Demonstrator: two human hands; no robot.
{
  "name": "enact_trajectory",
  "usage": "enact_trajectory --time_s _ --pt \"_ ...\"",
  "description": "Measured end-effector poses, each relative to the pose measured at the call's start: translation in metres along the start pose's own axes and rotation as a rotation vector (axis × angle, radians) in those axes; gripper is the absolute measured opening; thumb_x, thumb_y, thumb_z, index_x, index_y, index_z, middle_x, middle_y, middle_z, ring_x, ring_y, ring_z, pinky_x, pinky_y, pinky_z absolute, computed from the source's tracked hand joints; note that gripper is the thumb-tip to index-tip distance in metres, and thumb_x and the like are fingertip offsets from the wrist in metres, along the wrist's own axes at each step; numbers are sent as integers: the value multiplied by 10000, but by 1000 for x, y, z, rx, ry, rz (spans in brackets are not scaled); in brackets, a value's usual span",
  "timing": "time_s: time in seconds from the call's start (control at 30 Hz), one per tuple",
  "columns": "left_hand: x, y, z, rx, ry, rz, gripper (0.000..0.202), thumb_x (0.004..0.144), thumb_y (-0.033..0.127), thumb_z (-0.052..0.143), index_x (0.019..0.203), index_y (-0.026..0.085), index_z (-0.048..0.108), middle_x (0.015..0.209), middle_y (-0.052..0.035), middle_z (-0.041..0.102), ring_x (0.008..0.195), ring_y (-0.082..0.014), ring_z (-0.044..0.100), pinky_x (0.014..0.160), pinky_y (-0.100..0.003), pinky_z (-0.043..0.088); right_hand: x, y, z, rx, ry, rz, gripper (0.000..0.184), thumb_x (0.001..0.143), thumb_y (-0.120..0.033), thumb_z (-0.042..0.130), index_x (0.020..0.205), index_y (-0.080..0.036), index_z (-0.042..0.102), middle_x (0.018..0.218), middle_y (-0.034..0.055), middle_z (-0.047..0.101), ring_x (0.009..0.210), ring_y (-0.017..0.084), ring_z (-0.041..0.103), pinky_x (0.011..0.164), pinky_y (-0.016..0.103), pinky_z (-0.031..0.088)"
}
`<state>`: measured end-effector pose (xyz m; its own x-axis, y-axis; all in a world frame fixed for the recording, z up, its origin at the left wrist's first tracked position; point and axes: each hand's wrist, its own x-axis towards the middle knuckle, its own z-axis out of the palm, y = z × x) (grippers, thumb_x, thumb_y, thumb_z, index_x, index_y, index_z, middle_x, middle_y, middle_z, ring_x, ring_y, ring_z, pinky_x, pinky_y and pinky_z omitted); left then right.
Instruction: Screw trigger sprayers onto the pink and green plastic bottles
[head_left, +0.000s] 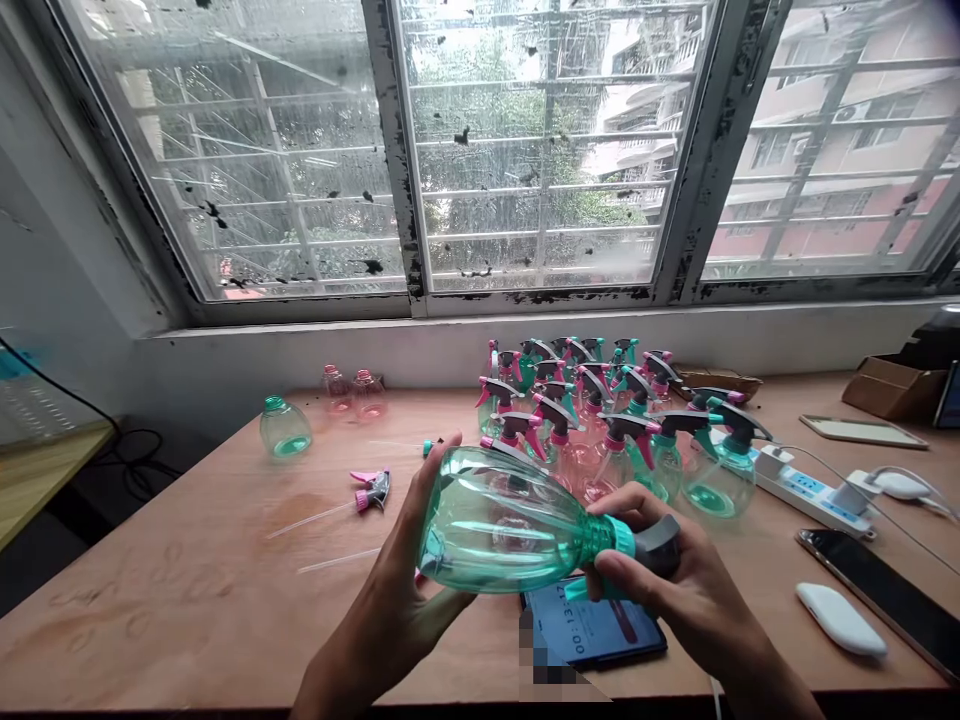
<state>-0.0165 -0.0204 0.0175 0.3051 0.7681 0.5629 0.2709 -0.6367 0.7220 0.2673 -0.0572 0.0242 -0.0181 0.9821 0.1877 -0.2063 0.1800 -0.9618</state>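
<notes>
A clear green spray bottle [502, 520] lies on its side in the air over the table's front edge. My left hand [401, 590] cups its wide base with fingers curled round it. My right hand [675, 580] is closed on the teal collar and grey trigger head [654, 545] at the bottle's neck. Below the bottle lies a phone [600, 630] with a timer on its screen. A loose pink and grey spray head with its tube [367, 493] rests on the wood to the left.
Several assembled green and pink spray bottles [600, 420] crowd the back middle of the wooden table [187, 570]. A headless green bottle [285, 428] and two pink ones [352, 392] stand at back left. A power strip [810, 490], another phone [885, 595] and a white case [840, 618] lie right.
</notes>
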Motion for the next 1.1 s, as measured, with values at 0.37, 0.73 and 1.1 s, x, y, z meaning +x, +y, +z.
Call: enact_trajectory --time_s 0.37,0.73,1.1 --pt "4 -3 0 94 -1 98 1122 1021 308 890 1845 512 157 1938 -90 293 1769 -392 343 1377 -594 423 0 -1 1 13 -47 -3 464 836 -562 1040 1006 -227 767 671 -5 809 618 188 760 609 264 590" --pt "5 5 -8 1 -30 3 1185 867 483 1025 1818 497 318 1933 -70 316 1745 -458 373 1375 -616 417 -1 -2 5 70 -72 16 438 828 -506 1068 1012 -224 788 772 -28 800 643 159 799 606 223 637" --pt "4 4 -9 94 -71 1 1259 870 506 1014 1847 482 220 1936 -91 297 1773 -465 286 1399 -661 332 -2 -3 -1 -25 -71 9 452 828 -546 1053 1010 -216 803 790 -7 786 646 175 789 583 241 618"
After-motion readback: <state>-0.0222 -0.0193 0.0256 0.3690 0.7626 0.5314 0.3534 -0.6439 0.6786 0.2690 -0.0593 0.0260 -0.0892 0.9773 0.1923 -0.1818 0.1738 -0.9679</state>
